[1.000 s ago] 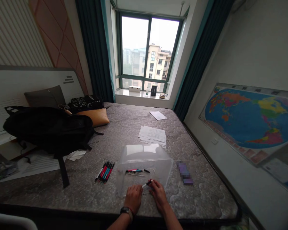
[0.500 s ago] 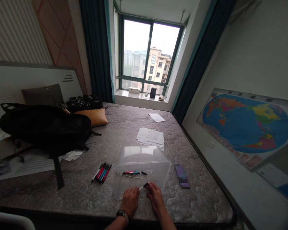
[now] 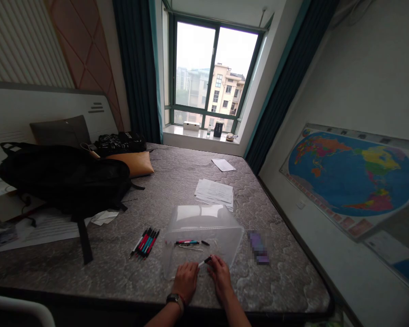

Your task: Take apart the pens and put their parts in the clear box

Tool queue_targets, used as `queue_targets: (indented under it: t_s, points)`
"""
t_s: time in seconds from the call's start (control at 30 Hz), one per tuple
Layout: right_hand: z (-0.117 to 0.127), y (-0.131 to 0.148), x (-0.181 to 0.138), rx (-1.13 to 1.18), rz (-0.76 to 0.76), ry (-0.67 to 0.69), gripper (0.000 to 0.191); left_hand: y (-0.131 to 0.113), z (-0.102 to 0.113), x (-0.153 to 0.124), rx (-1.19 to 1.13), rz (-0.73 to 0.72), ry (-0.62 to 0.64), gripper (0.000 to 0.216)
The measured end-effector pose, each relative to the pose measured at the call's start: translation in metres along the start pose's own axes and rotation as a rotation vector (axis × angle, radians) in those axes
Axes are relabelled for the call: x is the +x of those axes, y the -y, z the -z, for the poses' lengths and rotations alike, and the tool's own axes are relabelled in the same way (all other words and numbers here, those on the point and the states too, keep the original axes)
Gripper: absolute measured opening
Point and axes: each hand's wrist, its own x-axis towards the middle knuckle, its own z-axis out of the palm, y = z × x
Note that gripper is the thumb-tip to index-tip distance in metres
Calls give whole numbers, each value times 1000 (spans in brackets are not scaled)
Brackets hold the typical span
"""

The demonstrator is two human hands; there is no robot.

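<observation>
A pen (image 3: pixel 203 262) with a whitish barrel and a black end is held between my two hands, low over the near side of a transparent plastic box (image 3: pixel 221 234). My left hand (image 3: pixel 186 278) wears a wristwatch and is closed on the whitish end. My right hand (image 3: pixel 221 274) pinches the black end with thumb and fingers. Inside the box lie a red and blue pen (image 3: pixel 187 242), a small black piece like a pen cap (image 3: pixel 205 243) and thin whitish rods (image 3: pixel 190 247). Left of the box, several pens (image 3: pixel 145 244) lie side by side on the mattress.
A purple, pixelated object (image 3: pixel 258 246) lies right of the box on the mattress (image 3: pixel 286 281). Loose papers (image 3: pixel 214 192) lie beyond it. A black backpack (image 3: pixel 61 177) and a tan cushion (image 3: pixel 136 163) take up the left side. A white rail (image 3: pixel 17 306) is at lower left.
The view has shifted slightly. Both hands keep their grip on the pen, which sits at almost the same place and slant. Nothing else has visibly moved.
</observation>
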Motion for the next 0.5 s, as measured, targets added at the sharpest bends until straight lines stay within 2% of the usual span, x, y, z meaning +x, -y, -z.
queue_targets:
  t_s: [0.17,0.3,0.5]
  points:
    - [-2,1,-3,19,11,22,39,-2,5,1,11,5,-13,27]
    - [-1,3,-4,49,-13,82,46,-4,9,1,13,7,-8,26]
    - [5,0,-2,149,-41,105,35,-4,9,1,18,0,-6,24]
